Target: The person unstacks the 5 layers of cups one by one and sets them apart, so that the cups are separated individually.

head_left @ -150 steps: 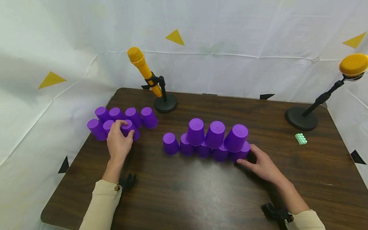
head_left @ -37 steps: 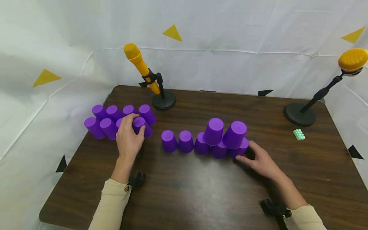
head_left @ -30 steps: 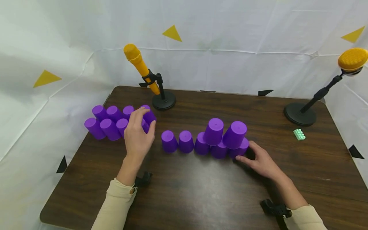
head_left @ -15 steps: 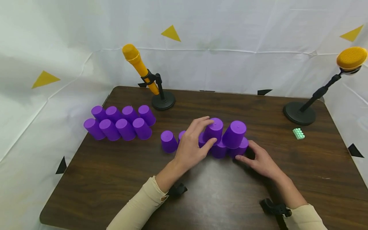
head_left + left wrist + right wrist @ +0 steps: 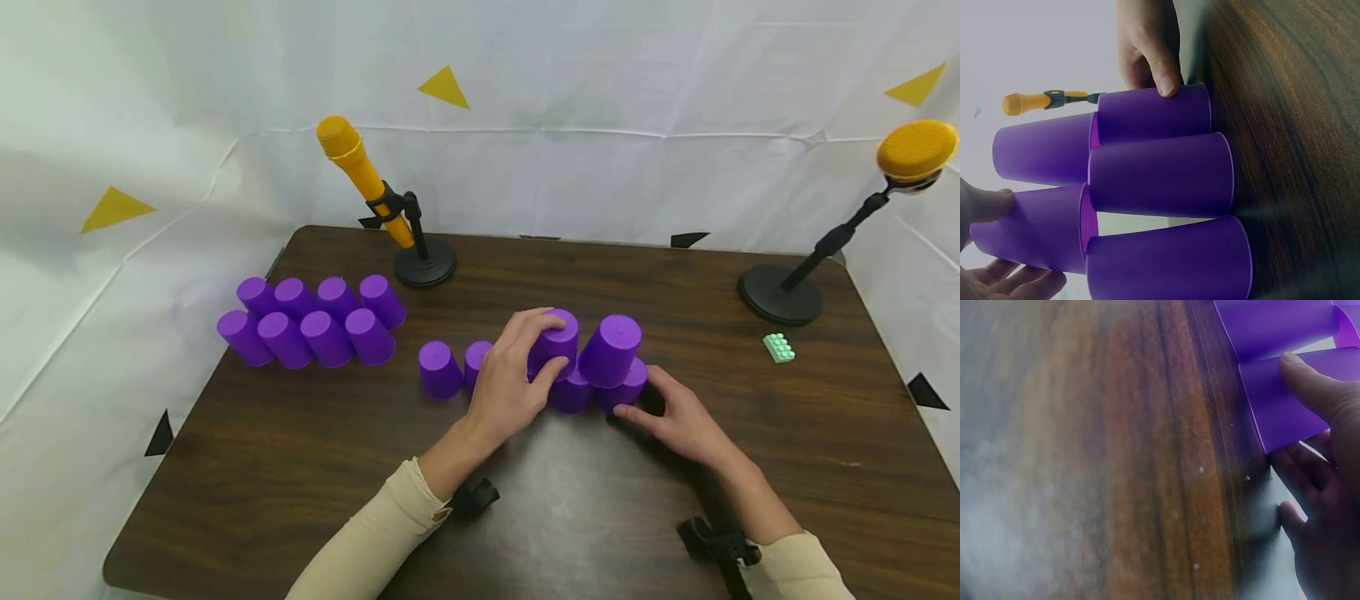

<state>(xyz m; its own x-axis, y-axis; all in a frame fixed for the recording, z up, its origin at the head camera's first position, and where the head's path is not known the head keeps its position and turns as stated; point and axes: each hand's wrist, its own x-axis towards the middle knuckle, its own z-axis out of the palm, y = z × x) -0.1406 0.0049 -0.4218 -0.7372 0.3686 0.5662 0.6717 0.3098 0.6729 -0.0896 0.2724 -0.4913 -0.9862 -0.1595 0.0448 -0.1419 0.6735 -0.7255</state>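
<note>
A row of upturned purple cups [image 5: 438, 369] stands mid-table, with two more stacked on its right part. My left hand [image 5: 546, 342] grips the left upper cup [image 5: 561, 333], fingers over its top and thumb on its near side. In the left wrist view the thumb [image 5: 985, 206] lies on that cup [image 5: 1029, 228]. The other upper cup [image 5: 618, 350] stands to its right, untouched. My right hand [image 5: 641, 396] holds the bottom row's right-end cup [image 5: 636, 385] between thumb and fingers. In the right wrist view its thumb [image 5: 1310, 381] presses that cup's wall [image 5: 1279, 412].
Several purple cups [image 5: 315, 321] stand in two rows at the table's left edge. A yellow microphone on a stand [image 5: 408, 242] is at the back, a second one [image 5: 780, 296] at the right. A small green brick [image 5: 778, 347] lies near it.
My left hand left the cup group at the left, crossed to the middle stack and closed on the left upper cup. The right hand has stayed on the end cup.
</note>
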